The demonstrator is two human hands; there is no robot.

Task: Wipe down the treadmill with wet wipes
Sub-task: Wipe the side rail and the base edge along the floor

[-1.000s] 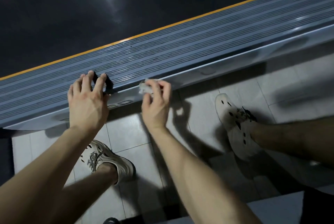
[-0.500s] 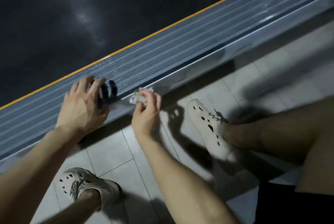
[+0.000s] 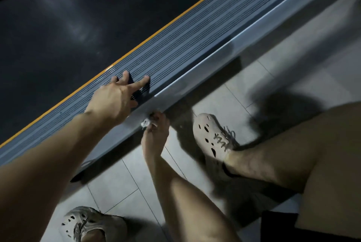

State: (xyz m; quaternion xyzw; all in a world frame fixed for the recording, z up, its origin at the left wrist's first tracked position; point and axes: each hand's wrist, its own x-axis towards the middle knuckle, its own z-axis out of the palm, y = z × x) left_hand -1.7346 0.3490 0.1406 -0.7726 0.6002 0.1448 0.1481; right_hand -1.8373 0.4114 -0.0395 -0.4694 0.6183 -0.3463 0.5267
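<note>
The treadmill's ribbed grey side rail runs diagonally from lower left to upper right, with a thin orange stripe and the black running belt beyond it. My left hand rests flat on the ribbed rail, fingers spread, holding nothing. Below it, my right hand is closed on a small crumpled white wet wipe, pressed against the smooth outer side of the rail.
Pale floor tiles lie beside the treadmill. My two feet in light perforated shoes stand on them, one at the right close to the rail, one at the bottom left. My bare right leg fills the right side.
The view has swung, so the rail now runs steeper. My right hand with the wipe has dropped from the rail's upper edge to its outer side face. My left hand stays on the ribs, fingers spread wider.
</note>
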